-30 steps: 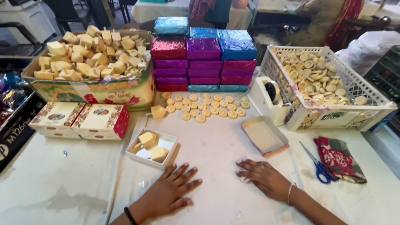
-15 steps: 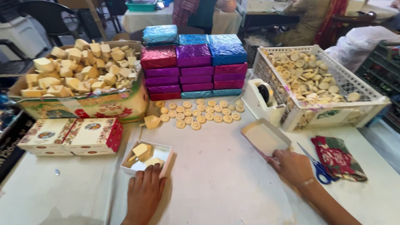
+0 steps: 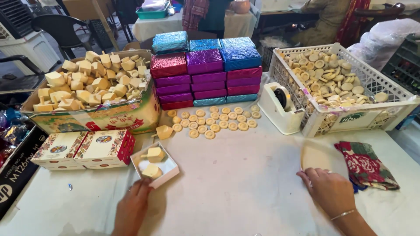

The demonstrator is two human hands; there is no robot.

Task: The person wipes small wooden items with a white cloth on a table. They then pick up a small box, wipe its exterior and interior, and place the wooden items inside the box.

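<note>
Foil-wrapped boxes (image 3: 205,72), pink, purple and blue, are stacked at upper centre; two patterned red-edged cartons (image 3: 83,148) are seen lower left.

Foil-wrapped boxes (image 3: 203,72) stacked behind loose round discs (image 3: 214,120), tape dispenser (image 3: 282,107) beside white crate (image 3: 345,116).

From my remote view, a white-covered worktop (image 3: 245,183) fills the foreground under even daylight. Behind it I see a dark chair (image 3: 59,26) at far left and a second cloth-covered table (image 3: 162,26) carrying a teal tray (image 3: 153,12).
</note>
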